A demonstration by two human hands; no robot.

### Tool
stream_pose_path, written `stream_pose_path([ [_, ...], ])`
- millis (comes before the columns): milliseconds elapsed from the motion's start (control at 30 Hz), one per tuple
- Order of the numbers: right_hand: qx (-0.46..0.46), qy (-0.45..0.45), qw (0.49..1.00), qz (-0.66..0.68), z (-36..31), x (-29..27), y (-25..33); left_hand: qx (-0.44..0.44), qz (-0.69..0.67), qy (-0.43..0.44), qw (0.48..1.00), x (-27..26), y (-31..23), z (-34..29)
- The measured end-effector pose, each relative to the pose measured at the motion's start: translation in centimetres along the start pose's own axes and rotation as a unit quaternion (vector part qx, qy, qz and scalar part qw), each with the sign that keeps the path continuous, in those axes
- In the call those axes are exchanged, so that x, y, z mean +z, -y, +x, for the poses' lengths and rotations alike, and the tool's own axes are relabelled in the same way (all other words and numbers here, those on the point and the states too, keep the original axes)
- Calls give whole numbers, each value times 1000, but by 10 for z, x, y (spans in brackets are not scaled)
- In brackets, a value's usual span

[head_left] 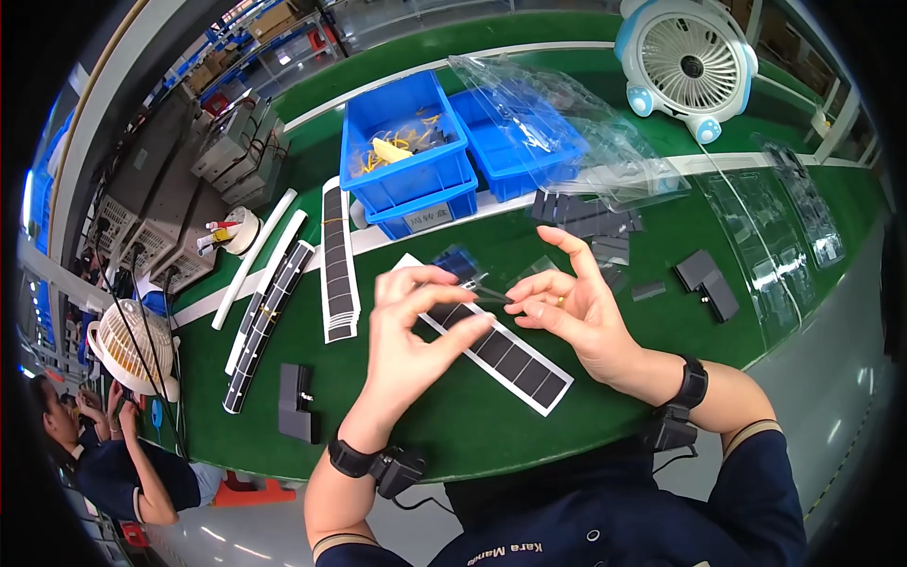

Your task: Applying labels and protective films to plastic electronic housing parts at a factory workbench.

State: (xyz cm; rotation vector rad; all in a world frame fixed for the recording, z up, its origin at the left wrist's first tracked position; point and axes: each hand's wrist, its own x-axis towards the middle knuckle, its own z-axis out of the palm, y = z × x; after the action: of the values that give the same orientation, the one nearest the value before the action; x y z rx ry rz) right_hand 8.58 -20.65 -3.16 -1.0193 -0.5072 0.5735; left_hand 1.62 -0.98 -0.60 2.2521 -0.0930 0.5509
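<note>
Above the green table, my left hand (416,321) has thumb and fingers closed around one end of a small, thin, dark see-through piece (493,296). Thumb and forefinger of my right hand (576,312) pinch its other end, the remaining fingers raised. What kind of piece it is I cannot make out. Beneath my hands lies a white backing strip with black rectangular stickers (520,364), partly covered by my left hand. Just beyond my fingertips is a shiny dark-blue film piece (457,262).
Blue bins (406,184) with yellow bits stand at the back, next to a blue tray (515,156) under clear plastic trays (586,123). Black angled parts lie at right (707,285) and left (297,402). Sticker strips (337,265), a fan (690,61) and a seated person (123,454) surround.
</note>
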Motion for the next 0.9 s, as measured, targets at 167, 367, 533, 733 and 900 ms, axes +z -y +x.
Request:
stream_pose_path([
  [167, -10, 38, 999, -9, 0, 6, -4, -65, -150, 62, 985, 12, 16, -5],
  [367, -12, -23, 1000, 6, 2, 0, 0, -18, -185, 86, 979, 10, 15, -7],
  [533, -47, 4, 998, -30, 3, 1, 0, 2, -185, 106, 977, 12, 10, -8],
  [733, -47, -80, 981, -172, -1, 5, -2, -48, -247, 87, 964, 13, 14, -10],
  [900, -31, -80, 988, -131, 0, -2, -6, -14, -208, 53, 977, 12, 14, -8],
])
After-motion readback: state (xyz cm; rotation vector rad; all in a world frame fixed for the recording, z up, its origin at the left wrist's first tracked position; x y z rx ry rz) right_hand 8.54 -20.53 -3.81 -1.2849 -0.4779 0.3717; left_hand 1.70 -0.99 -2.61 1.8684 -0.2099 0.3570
